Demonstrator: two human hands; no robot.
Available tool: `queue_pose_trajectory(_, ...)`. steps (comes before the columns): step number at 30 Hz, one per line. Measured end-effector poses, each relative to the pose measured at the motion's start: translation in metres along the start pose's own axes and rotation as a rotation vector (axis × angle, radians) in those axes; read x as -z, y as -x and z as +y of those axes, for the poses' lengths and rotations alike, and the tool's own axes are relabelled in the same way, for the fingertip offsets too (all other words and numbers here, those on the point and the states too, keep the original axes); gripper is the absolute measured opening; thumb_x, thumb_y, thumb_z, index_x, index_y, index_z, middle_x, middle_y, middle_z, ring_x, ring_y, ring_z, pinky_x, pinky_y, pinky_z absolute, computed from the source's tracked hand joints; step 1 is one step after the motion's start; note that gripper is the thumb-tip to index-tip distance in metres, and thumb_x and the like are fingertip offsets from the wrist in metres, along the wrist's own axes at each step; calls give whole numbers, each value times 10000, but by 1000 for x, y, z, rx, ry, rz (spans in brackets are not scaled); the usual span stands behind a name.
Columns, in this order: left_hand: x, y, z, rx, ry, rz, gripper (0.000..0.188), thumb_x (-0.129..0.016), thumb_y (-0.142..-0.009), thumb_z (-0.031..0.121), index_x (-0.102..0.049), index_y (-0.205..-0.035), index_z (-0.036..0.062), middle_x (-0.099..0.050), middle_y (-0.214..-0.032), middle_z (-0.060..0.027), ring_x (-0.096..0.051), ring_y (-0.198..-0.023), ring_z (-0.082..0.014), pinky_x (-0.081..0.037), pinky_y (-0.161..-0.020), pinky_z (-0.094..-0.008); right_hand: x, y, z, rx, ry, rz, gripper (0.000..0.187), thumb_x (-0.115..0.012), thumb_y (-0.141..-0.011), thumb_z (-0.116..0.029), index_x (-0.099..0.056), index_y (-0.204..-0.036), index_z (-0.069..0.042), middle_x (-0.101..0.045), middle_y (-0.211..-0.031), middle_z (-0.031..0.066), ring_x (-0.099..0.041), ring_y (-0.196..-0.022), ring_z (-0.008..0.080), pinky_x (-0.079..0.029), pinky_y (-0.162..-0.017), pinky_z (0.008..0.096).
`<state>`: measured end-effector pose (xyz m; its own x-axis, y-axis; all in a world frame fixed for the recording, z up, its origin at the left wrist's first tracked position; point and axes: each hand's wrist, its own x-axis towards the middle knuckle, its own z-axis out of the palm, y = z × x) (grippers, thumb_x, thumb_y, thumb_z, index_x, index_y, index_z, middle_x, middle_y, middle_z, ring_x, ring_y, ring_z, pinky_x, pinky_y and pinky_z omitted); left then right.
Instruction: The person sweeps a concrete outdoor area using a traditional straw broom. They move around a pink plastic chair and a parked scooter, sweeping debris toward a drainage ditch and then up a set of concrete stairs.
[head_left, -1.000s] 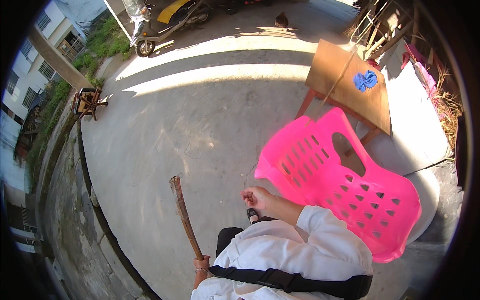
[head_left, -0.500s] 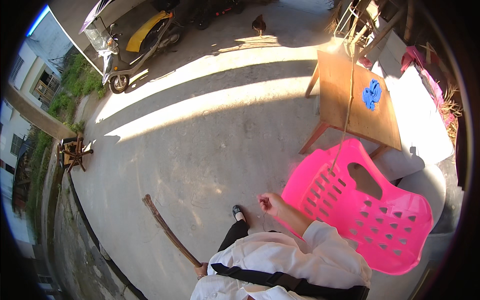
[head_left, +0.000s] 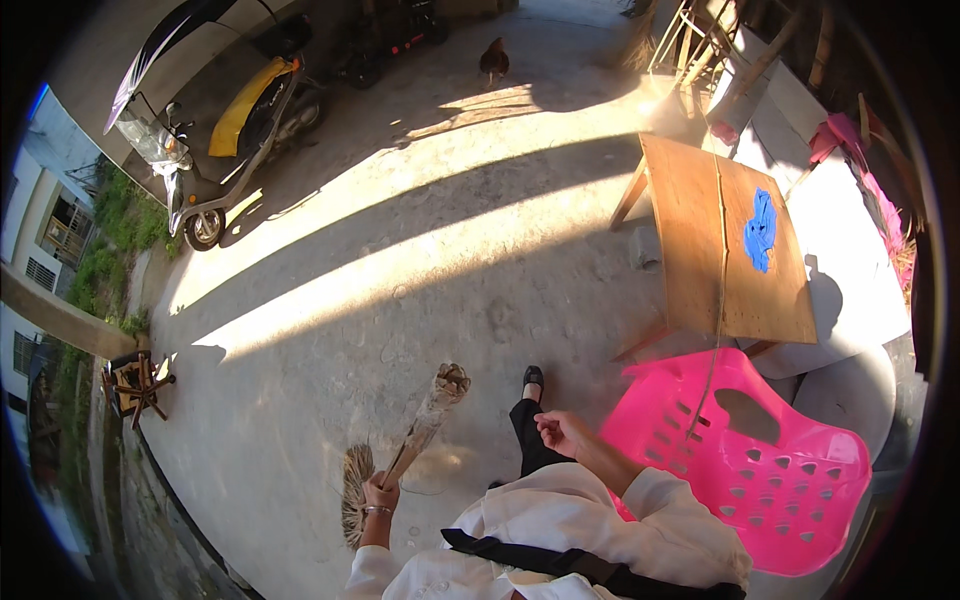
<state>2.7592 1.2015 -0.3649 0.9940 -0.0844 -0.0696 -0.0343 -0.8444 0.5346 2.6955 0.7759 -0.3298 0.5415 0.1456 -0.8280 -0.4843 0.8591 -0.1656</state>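
Observation:
My left hand is closed around the wooden handle of a broom. The handle slants up and to the right, its worn thick end pointing away from the hand. Beside that hand shows the broom's straw head, partly hidden by the hand and wrist. In front of my body, my right hand hangs with its fingers loosely curled in and nothing visible in them. It is nearest to a bright pink plastic chair with slotted holes, and does not touch it.
Right of me stands a wooden table bearing a blue cloth; a thin stick runs across it toward the chair. A scooter is parked far left, an overturned stool lies left, and a chicken stands ahead.
My left hand has come up and forward, swinging the broom handle to the right; the straw head now shows. My view has shifted, and one foot has stepped ahead.

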Motion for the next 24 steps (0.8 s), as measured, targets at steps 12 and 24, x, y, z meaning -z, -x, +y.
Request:
queue_pose_trajectory(12, -73, -219, 155, -121, 88, -248, 140, -608, -677, 173, -584, -645, 39, -568, -599, -181, -590, -599, -337, -460, -511, -375, -161, -71, -270, 186, 149, -230, 210, -493, -843, -181, -574, -977, -40, -562, -692, 57, -526, -549, 144, -451, -481, 279)
queue_pose_trajectory(24, -178, -477, 243, 228, 372, -346, 133, -617, -661, 142, -636, -629, 14, -570, -516, -59, -563, -484, -150, -442, -461, -299, -195, -162, -485, 241, -52, -152, 136, -589, -810, -176, -601, -869, -54, -582, -667, 39, -524, -512, 113, -422, -451, 237)
